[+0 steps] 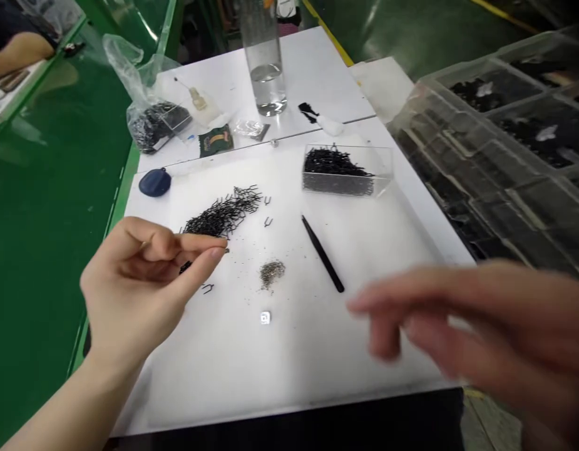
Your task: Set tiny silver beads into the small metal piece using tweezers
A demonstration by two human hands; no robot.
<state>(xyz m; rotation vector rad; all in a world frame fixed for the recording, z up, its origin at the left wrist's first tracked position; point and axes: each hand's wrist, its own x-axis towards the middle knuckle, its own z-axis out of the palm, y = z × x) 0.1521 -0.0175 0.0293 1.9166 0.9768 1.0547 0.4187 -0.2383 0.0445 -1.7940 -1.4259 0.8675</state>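
My left hand (139,282) is closed in a pinch above the left side of the white work surface. A tiny dark tip shows at its thumb and forefinger; the thing itself is too small to name. Behind that hand lies a heap of thin black two-pronged pieces (223,213). My right hand (477,332), blurred, hovers at the lower right with its fingers apart and nothing visible in them. Nearest to it is a black pen-like tool with a pointed tip (323,254). Between the hands lie a pile of tiny brownish bits (271,274) and a small whitish square piece (265,318).
A clear box of black pieces (383,178) stands at the back right. Behind are a water-filled clear container (269,94), a plastic bag (148,119), a small needle-tipped bottle (198,100) and a dark blue round item (154,182). Stacked clear trays (496,150) flank the right.
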